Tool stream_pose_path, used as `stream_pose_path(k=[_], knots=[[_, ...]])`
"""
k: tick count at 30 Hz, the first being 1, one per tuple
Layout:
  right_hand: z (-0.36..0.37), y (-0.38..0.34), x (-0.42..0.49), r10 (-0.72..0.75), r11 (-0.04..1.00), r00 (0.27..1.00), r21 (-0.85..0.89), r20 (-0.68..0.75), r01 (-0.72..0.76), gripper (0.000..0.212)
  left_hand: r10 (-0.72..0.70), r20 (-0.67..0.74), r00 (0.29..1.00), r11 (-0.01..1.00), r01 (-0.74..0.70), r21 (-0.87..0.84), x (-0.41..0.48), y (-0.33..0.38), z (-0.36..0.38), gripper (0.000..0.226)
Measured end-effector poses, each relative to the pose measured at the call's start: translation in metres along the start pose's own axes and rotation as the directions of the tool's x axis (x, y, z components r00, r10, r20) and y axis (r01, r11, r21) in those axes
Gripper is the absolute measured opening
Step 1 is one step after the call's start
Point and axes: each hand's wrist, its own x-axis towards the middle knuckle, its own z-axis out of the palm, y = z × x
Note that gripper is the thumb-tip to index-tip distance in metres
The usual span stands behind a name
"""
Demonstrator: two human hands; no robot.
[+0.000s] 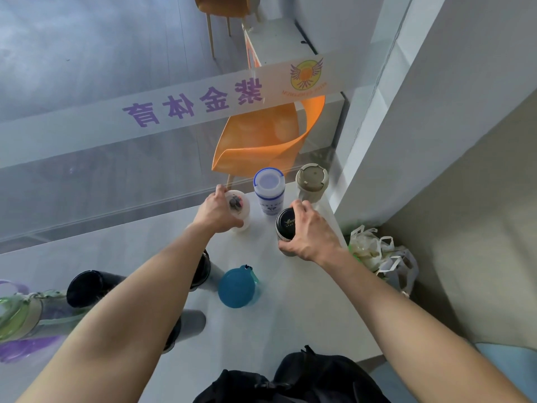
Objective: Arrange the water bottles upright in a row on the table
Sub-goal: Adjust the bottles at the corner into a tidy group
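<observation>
Orange chair (261,141) behind glass partition (116,135); white bags (377,254) on floor; black backpack (305,379) nearest.

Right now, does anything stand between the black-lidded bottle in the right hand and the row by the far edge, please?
Yes: the blue-rimmed bottle and the beige-lidded bottle stand directly behind the black-lidded bottle that the right hand grips. The left hand holds a pale bottle at the row's left end.
</observation>
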Motion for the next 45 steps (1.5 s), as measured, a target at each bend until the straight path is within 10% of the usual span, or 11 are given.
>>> stream_pose_path(k=[16, 24, 28, 32, 36, 41, 45], knots=[[-0.001, -0.005, -0.002, 0.01, 1.0, 1.0, -0.004, -0.021, -0.01, 0.08, -0.013, -0.006, 1.0, 0.998, 0.013, 0.066, 0.004, -0.021, -0.012, 0.102], [-0.004, -0.01, -0.002, 0.011, 1.0, 1.0, -0.015, -0.012, -0.011, 0.082, -0.074, 0.053, 0.996, 0.997, 0.075, -0.016, -0.003, -0.035, -0.02, 0.14], [-0.012, -0.014, -0.007, -0.044, 0.992, 0.994, -0.119, -0.099, 0.032, 0.105, -0.097, 0.049, 0.994, 0.995, 0.097, 0.01, -0.02, -0.046, -0.038, 0.114], [-0.014, -0.042, -0.025, -0.316, 0.938, 0.816, -0.03, -0.483, 0.346, 0.052, -0.077, -0.079, 0.994, 0.996, 0.08, 0.036, -0.046, -0.062, -0.05, 0.064], [0.001, -0.081, -0.048, -0.487, 0.868, 0.851, -0.002, -0.197, 0.497, 0.045, -0.057, -0.079, 0.995, 0.998, 0.056, -0.014, -0.081, -0.061, -0.064, 0.032], [0.035, -0.097, -0.065, -0.402, 0.875, 0.87, -0.159, 0.286, 0.457, 0.104, -0.04, 0.293, 0.955, 0.997, 0.02, 0.072, -0.126, -0.066, -0.068, 0.076], [0.053, -0.095, -0.069, -0.38, 0.869, 0.856, -0.181, 0.349, 0.46, 0.096, 0.029, 0.259, 0.965, 0.996, -0.05, 0.074, -0.14, -0.075, -0.048, 0.097]])
